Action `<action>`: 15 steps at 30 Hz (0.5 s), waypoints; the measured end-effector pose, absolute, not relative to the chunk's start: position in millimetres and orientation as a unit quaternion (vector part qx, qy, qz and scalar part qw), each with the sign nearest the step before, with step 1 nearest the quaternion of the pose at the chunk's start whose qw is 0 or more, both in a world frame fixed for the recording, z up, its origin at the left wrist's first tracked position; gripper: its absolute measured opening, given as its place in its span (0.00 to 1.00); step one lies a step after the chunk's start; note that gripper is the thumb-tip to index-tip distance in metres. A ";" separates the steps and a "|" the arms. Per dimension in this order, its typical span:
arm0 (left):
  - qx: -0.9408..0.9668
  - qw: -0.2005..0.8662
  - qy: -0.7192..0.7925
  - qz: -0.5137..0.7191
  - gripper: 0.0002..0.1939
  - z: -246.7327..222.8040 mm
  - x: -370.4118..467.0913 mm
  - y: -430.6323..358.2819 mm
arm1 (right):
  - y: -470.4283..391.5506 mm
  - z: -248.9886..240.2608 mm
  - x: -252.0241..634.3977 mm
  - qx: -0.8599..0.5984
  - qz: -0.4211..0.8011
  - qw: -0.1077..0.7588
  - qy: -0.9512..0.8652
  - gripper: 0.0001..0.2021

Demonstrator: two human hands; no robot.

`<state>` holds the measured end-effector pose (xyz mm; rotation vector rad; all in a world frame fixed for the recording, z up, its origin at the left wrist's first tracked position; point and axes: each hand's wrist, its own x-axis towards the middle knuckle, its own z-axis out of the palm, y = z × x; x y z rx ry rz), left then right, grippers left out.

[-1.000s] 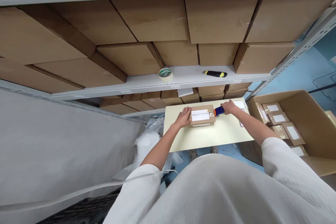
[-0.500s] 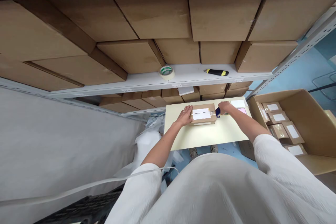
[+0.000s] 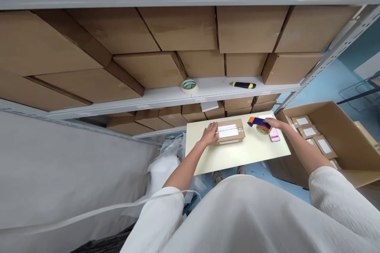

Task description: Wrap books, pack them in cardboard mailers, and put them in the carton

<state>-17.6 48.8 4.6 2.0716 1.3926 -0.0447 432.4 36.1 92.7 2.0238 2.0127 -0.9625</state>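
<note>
On the pale yellow tabletop [image 3: 204,162] sits a small cardboard box [image 3: 241,136] with a white label on top and clear tape along its seam. My left hand [image 3: 210,133] grips the box at its left end, fingers over the top edge. To the right of the box and apart from it, my right hand [image 3: 271,122] is closed around a blue and orange tape dispenser [image 3: 259,122] that carries a roll of tape. White labels and a pink sheet [image 3: 274,136] lie beside and partly under this hand.
Shelves ahead hold stacked cardboard boxes [image 3: 178,27]. A masking tape roll [image 3: 189,86] and a black and yellow utility knife [image 3: 243,85] lie on the shelf [image 3: 210,87]. On the right stands a large open carton [image 3: 350,134] with several small labelled boxes. White plastic wrap [image 3: 163,170] lies left of the table.
My right hand has moved right with the tape dispenser, away from the box's right end, and the dispenser is now more visible. My left hand stays on the box. The view has shifted slightly.
</note>
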 end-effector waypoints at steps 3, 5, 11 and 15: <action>0.791 0.311 0.527 -0.010 0.53 5.0 -17.7 44.9 | 26.6 122.0 414.9 0.656 -0.342 -0.001 0.673 0.20; 0.795 0.300 0.527 -0.002 0.52 5.7 -17.4 40.6 | 27.0 143.6 392.5 0.634 -0.323 -0.048 0.701 0.20; 0.806 0.229 0.543 0.058 0.45 8.2 -14.1 18.4 | 58.2 189.5 304.0 0.557 -0.132 -0.128 0.810 0.24; 0.810 0.207 0.545 0.066 0.37 4.9 -12.3 4.1 | 101.2 198.5 255.4 0.537 -0.008 -0.098 0.838 0.26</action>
